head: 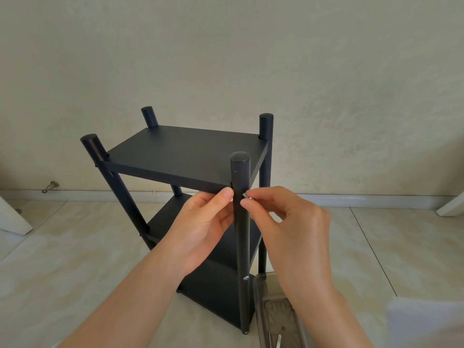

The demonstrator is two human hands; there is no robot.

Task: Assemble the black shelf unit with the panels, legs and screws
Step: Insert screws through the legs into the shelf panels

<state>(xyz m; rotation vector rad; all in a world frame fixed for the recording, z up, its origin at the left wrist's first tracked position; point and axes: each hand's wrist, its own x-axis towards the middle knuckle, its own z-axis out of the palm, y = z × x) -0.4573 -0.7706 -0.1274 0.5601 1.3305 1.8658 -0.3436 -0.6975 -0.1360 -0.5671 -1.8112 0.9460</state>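
With the left hand (pixel 206 227) gripping the panel (pixel 185 154) corner just left of the leg (pixel 240 222), the right hand (pixel 288 222), pinching the screw (pixel 247 195) at its fingertips against that leg, should keep it square while twisting.

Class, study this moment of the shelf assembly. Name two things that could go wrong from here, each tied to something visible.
The small silver screw, pinched by the right hand at the near round black leg, could slip and drop. The flat black top panel, held by the left hand, might shift, so the screw could enter crooked.
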